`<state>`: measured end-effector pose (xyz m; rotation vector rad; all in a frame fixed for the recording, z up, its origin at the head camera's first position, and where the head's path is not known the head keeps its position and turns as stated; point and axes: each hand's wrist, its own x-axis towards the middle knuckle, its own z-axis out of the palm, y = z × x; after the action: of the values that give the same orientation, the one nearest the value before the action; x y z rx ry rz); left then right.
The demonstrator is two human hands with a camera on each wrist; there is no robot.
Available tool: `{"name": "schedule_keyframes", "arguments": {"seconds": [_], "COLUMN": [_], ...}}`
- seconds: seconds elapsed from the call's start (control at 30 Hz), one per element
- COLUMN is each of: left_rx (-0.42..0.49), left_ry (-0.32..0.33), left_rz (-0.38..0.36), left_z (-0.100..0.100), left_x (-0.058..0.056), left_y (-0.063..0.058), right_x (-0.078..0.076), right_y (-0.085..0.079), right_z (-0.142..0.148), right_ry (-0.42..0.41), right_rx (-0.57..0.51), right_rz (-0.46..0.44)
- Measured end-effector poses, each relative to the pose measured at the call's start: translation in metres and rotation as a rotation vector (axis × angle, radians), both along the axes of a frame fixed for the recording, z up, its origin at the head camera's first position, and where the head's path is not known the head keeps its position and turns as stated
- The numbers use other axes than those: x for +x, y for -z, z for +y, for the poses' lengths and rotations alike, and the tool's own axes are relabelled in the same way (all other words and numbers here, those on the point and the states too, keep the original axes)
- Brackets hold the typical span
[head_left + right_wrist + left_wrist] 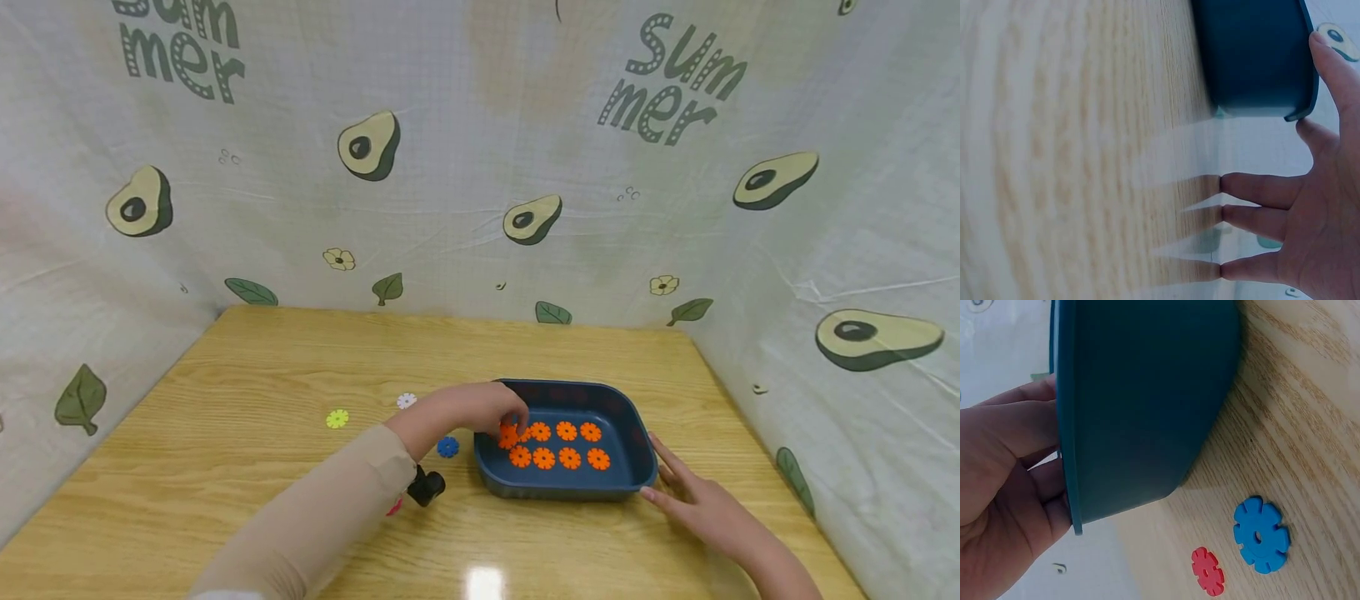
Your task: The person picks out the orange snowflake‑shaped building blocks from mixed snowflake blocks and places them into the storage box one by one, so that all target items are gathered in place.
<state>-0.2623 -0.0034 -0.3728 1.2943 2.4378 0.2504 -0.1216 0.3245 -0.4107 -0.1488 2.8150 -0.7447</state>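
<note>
A dark blue plastic bin (540, 492) stands on the table, with several orange notched discs (570, 458) in two rows on its floor. My left hand (487, 406) reaches over the bin's left rim and pinches one orange notched disc (508, 436) just above the others. In the left wrist view the bin's wall (1141, 412) hides those fingertips. My right hand (697, 508) is at the bin's right end, its fingers spread. Thumb and index finger rest against the rim, while the other fingertips touch the table in the right wrist view.
Left of the bin lie a blue notched disc (447, 447), a white one (407, 401) and a yellow-green one (337, 418). A red disc (1208, 571) is partly hidden by my left arm in the head view. Printed cloth (450, 275) hangs around the table's back and sides.
</note>
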Motion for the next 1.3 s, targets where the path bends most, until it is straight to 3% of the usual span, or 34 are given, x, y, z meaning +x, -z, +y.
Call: {"name": "schedule_keyframes", "arguments": {"seconds": [0.27, 0.57, 0.77, 1.03, 1.3], "left_rx": [-0.105, -0.215, -0.281, -0.303, -0.296], "left_ry": [0.047, 0.006, 0.007, 0.001, 0.037], "left_rz": [0.042, 0.032, 0.073, 0.103, 0.161], "left_z": [0.009, 0.018, 0.022, 0.023, 0.025], "left_x": [-0.001, 0.001, 0.001, 0.001, 0.002], "left_y": [0.002, 0.003, 0.01, 0.014, 0.016], "right_x": [0.0, 0.0, -0.001, 0.0, 0.001], "right_y": [0.0, 0.0, 0.002, 0.002, 0.002], "right_z": [0.0, 0.0, 0.002, 0.001, 0.001], "right_ry": [0.006, 0.017, 0.007, 0.001, -0.006], "right_rx": [-0.001, 0.002, 0.009, -0.001, -0.004], "right_rz": [0.015, 0.007, 0.02, 0.036, 0.042]}}
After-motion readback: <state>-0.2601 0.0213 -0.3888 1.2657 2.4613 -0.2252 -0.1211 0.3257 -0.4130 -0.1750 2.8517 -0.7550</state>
